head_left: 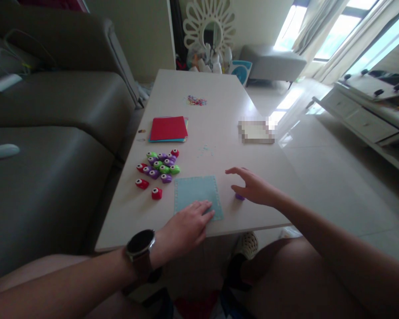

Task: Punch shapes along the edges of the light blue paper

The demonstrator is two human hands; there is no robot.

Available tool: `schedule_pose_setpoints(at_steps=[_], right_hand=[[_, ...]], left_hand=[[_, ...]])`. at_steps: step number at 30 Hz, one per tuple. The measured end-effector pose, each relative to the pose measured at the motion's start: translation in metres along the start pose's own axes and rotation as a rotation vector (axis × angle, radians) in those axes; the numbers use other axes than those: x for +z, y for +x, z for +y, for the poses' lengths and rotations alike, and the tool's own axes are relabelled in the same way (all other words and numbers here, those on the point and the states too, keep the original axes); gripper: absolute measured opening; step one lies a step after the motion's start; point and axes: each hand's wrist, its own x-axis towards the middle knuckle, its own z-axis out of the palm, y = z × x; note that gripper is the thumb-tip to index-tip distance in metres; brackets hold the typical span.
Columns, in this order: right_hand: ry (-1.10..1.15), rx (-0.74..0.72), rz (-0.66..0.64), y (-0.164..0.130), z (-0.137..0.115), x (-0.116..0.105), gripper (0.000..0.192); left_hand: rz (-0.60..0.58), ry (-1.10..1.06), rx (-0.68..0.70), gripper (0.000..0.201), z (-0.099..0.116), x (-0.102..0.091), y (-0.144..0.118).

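A light blue sheet of paper (pixel 196 190) lies near the table's front edge, its borders notched with small punched shapes. My left hand (pixel 191 221) rests on its lower part, fingers laid flat. To the right of the sheet, my right hand (pixel 249 184) hovers with thumb and fingers spread apart. Partly hidden beneath its thumb is a purple craft punch (pixel 240 197) on the tabletop. Left of the sheet, several red, green and purple craft punches (pixel 164 169) sit in a cluster, with a red punch (pixel 157 193) apart from them, closest to the front.
A stack of coloured paper (pixel 169 128), red on top, is at the table's left. Blue paper bits (pixel 206 150) lie beyond the sheet, with multicoloured confetti (pixel 197 101) farther back. A pale, pixelated rectangular item (pixel 256 132) is near the right edge. A grey sofa (pixel 53 155) borders the left.
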Motion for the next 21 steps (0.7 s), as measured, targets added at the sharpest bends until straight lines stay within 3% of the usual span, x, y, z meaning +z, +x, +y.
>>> schedule_pose_setpoints(at_steps=[6, 12, 17, 21], right_hand=[[-0.155, 0.030, -0.179, -0.005, 0.007, -0.008, 0.019], [-0.224, 0.087, -0.239, -0.008, 0.010, -0.006, 0.018], [-0.216, 0.261, -0.147, 0.002, 0.045, -0.022, 0.022], [-0.253, 0.472, -0.003, 0.000, 0.086, -0.049, 0.023]], left_hand=[[-0.017, -0.010, -0.002, 0.053, -0.001, 0.002, -0.002], [0.021, -0.035, 0.017, 0.061, -0.005, 0.010, -0.002], [0.032, -0.061, 0.017, 0.065, -0.009, 0.010, 0.002], [0.103, -0.057, 0.005, 0.051, -0.015, -0.008, 0.006]])
